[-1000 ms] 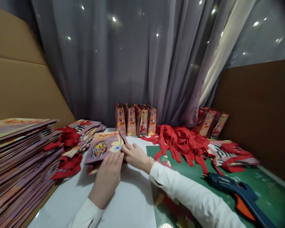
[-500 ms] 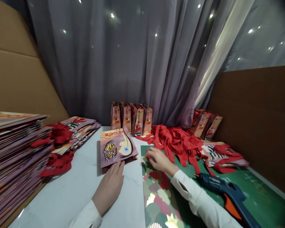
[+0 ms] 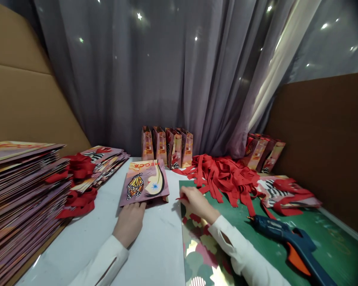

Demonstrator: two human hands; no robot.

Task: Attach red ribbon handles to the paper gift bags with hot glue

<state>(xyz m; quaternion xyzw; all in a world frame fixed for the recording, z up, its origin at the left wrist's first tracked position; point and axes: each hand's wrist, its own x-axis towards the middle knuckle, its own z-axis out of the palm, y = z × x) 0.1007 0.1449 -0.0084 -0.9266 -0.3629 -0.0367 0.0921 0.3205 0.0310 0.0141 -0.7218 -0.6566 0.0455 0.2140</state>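
Note:
A purple and orange paper bag (image 3: 146,180) with a butterfly print lies on the white table, its opening toward me. My left hand (image 3: 130,222) is at the bag's near edge, its fingertips hidden under or inside the opening. To the right, my right hand (image 3: 195,201) is closed in a pinch on the end of a red ribbon, above the patterned sheet (image 3: 197,248). A large heap of red ribbons (image 3: 223,174) lies just beyond that hand. The blue glue gun (image 3: 274,228) rests on the green mat (image 3: 250,252), right of my right forearm.
Tall stacks of flat bags (image 3: 24,206) stand at the left, with red ribbons (image 3: 80,202) beside them. Upright bags (image 3: 174,149) line the back, and more (image 3: 261,153) stand at the back right. Cardboard walls (image 3: 325,147) flank the table.
The bag has turned slightly and shifted left, and my left hand's fingertips have slipped out of sight at its edge. A red ribbon end now shows at my right hand's fingers.

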